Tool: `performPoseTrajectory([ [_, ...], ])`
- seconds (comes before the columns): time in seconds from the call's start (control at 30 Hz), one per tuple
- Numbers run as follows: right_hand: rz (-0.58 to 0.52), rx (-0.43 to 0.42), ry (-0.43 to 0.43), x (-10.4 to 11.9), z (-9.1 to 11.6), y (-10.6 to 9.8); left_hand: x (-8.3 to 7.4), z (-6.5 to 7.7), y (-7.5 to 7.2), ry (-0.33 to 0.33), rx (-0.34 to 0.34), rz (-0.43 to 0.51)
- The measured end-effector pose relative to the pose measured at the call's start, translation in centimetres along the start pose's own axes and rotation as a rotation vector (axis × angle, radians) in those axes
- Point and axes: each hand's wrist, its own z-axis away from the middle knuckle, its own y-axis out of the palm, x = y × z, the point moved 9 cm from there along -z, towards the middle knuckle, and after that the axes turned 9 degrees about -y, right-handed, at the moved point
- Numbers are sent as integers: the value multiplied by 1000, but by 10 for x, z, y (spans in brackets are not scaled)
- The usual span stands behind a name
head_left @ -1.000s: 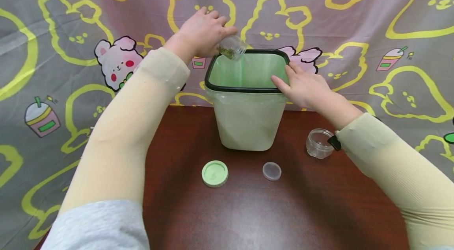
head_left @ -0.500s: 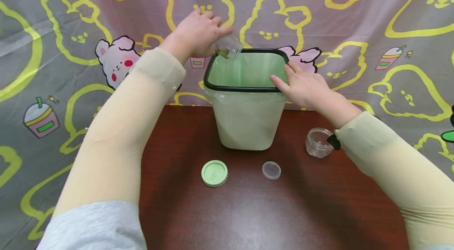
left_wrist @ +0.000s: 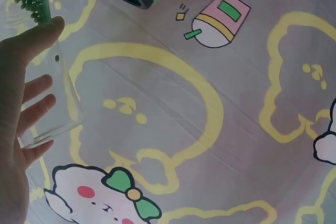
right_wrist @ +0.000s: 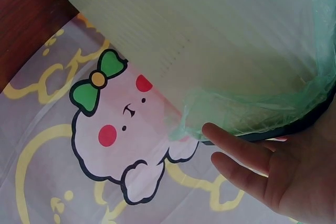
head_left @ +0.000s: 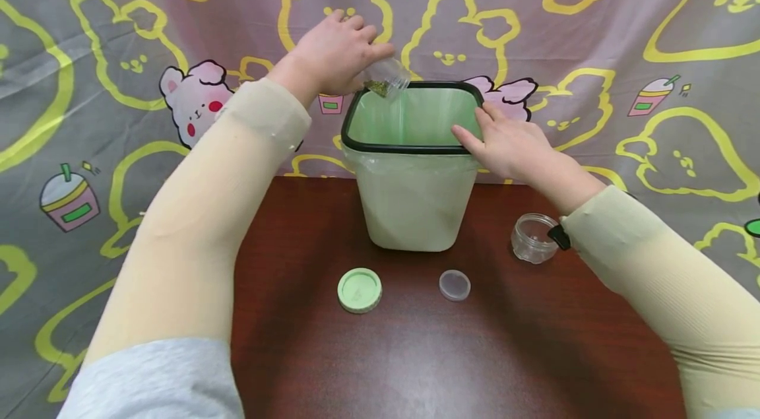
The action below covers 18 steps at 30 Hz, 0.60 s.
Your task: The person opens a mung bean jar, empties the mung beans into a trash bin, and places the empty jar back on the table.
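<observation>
My left hand (head_left: 341, 53) grips a clear plastic jar (left_wrist: 52, 100) tipped on its side, its mouth over the left back corner of the trash bin (head_left: 415, 201). Small green beans (left_wrist: 34, 4) are gathered near the jar's mouth, and a single one sits farther back along its wall. My right hand (head_left: 513, 138) holds the bin's black rim (head_left: 410, 150) at the right front corner, thumb over the inside and fingers along the outside. In the right wrist view, two fingers (right_wrist: 239, 145) extend by the green bin liner (right_wrist: 226, 111) under the rim.
On the dark wood table (head_left: 410, 353), a green lid (head_left: 359, 290) and a small translucent disc (head_left: 454, 286) lie in front of the bin. A clear round tub (head_left: 531, 239) stands to its right, near my right wrist. Behind hangs a patterned cloth (head_left: 582, 30).
My left hand and the tipped jar have shifted slightly left and then a touch back to the right. The right hand and the bin stay put.
</observation>
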Motion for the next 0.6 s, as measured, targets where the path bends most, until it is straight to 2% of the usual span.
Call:
performPoseTrajectory([
  [0.47, 3, -4, 3, -2, 1, 0, -3, -1, -10, -7, -75, -11],
  [0.6, -3, 2, 4, -2, 1, 1, -8, -2, -9, 14, -53, -57],
])
